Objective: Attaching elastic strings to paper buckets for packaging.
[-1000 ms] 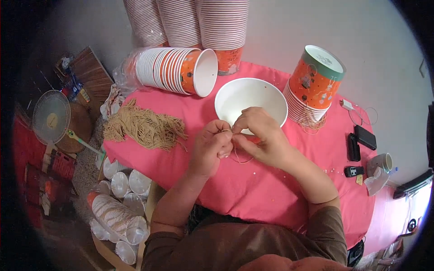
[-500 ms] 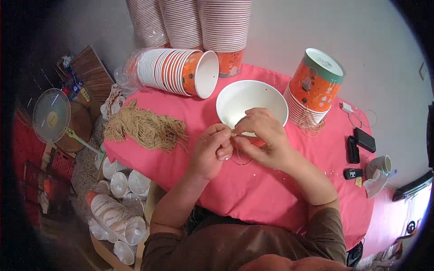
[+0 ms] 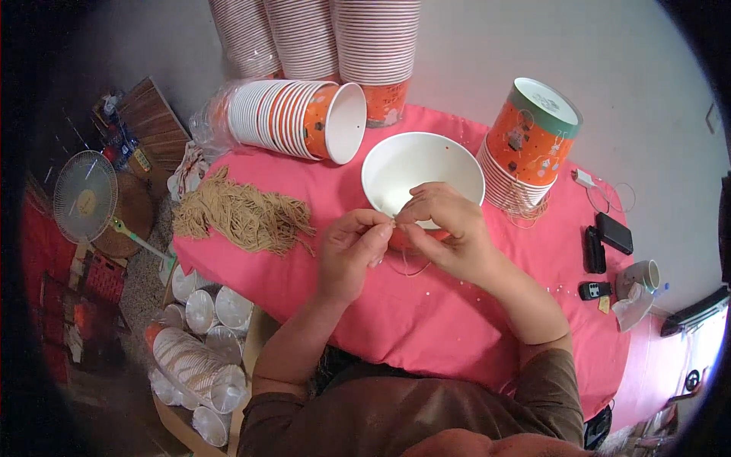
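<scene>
My left hand [image 3: 352, 255] and my right hand [image 3: 448, 228] meet fingertip to fingertip at the near rim of a white paper bowl [image 3: 421, 171] on the pink tablecloth [image 3: 426, 320]. Both pinch a thin tan string [image 3: 403, 266] that loops down below the fingers. The bowl stands upright and open. A heap of the same tan strings [image 3: 242, 215] lies to the left of my left hand.
A stack of orange cups [image 3: 293, 118] lies on its side behind the bowl, tall striped stacks [image 3: 335, 38] stand beyond. An upside-down orange stack [image 3: 529, 145] is at the right, with phones [image 3: 605, 240] and a mug [image 3: 640, 276]. Clear lids [image 3: 199, 335] and a fan [image 3: 84, 196] sit lower left.
Both hands have stayed at the bowl's rim; the fingers shifted slightly as they work the string. Nothing else moved.
</scene>
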Tool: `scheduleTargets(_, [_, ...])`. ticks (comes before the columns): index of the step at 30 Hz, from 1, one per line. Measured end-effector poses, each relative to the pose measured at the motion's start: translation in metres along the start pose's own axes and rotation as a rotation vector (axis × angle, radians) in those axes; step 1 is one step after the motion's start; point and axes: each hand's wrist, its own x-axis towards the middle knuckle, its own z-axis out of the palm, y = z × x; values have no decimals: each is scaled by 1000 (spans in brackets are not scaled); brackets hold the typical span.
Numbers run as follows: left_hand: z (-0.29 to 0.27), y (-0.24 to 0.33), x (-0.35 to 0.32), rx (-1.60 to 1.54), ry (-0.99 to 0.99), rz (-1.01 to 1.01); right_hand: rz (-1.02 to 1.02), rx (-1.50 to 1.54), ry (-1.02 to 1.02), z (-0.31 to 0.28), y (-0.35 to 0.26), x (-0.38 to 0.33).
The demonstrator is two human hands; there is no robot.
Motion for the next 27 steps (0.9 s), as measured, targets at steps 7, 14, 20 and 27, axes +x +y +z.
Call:
scheduleTargets(7, [-5, 2, 1, 56, 18, 7, 20, -26, -24, -3, 1, 0])
scheduleTargets(14, [-3, -1, 3, 288, 46, 119, -7, -37, -59, -4, 2, 0])
scheduleTargets(20, [-3, 0, 3, 346, 30, 137, 9, -15, -76, -6, -1, 3])
scheduleTargets(27, [2, -3, 3, 244, 14, 132, 17, -20, -65, -5, -4, 3])
